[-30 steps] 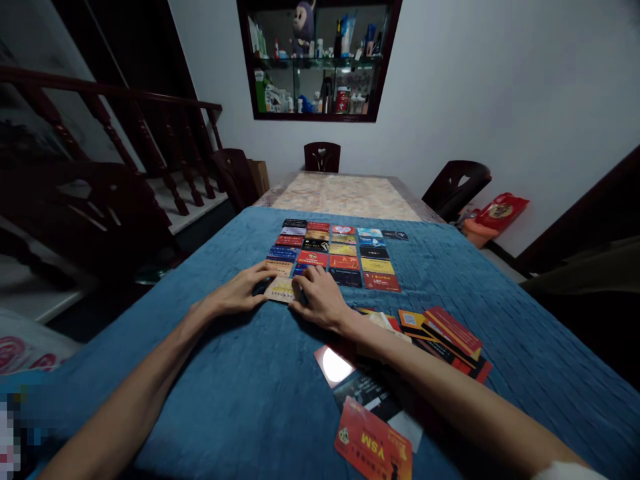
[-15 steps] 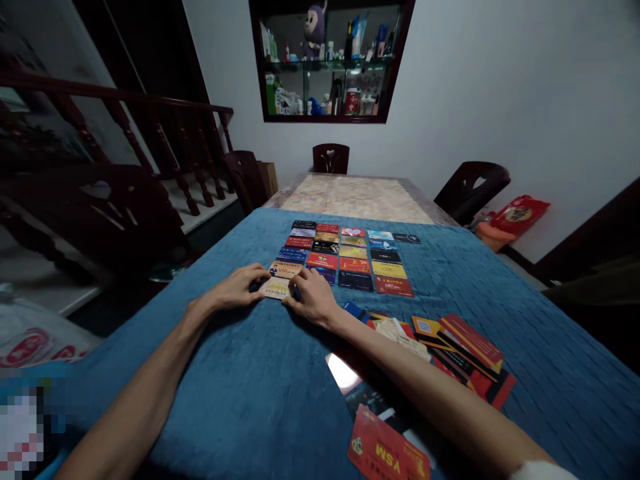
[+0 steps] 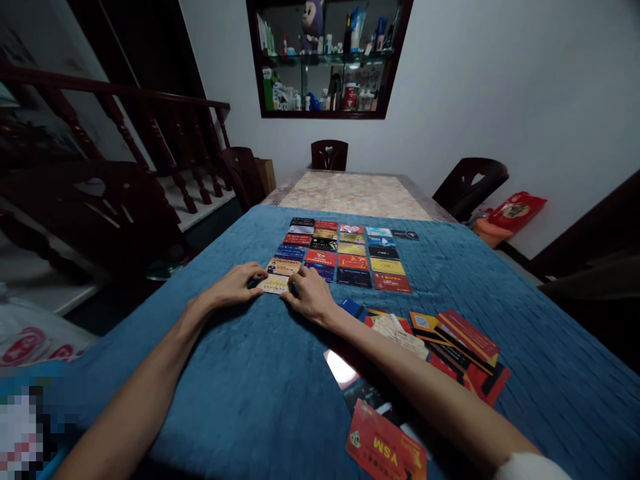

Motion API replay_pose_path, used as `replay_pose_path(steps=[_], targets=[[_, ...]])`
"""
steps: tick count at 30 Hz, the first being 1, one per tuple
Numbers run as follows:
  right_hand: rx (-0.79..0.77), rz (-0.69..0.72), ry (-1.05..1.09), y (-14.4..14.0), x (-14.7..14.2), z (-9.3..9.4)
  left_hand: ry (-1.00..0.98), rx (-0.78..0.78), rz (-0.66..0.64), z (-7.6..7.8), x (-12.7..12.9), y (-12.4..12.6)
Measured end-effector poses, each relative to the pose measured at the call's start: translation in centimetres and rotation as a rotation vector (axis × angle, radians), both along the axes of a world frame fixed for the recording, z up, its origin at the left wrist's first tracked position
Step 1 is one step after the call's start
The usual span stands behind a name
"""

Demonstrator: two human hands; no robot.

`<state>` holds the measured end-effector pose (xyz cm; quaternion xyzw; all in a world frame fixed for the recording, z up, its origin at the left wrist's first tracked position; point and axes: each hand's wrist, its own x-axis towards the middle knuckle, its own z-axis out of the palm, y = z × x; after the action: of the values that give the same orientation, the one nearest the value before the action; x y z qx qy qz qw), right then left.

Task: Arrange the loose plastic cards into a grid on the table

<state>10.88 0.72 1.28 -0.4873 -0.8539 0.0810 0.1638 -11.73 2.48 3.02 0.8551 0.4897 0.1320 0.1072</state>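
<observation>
On the blue cloth, the pale beige card lies flat between the two hands, its long axis running left to right, at the near end of the leftmost column of the card grid. The left hand touches its left short edge and the right hand its right one (both equally near), fingers gently curled and pressing downward, not pinching. The card is cream-coloured with small print that is too dim to read.

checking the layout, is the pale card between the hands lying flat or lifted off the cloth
Flat: the pale card lies on the blue cloth, with the left hand and right hand at its ends.
</observation>
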Motion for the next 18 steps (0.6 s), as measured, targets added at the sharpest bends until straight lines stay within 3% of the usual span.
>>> replay_pose_path(steps=[12,18], targets=[[0.0,0.026,0.001,0.4,0.2,0.0,-0.013,0.026,0.005,0.0,0.2,0.0],[0.03,0.063,0.096,0.9,2.1,0.4,-0.01,0.055,0.004,0.1,0.4,-0.2]])
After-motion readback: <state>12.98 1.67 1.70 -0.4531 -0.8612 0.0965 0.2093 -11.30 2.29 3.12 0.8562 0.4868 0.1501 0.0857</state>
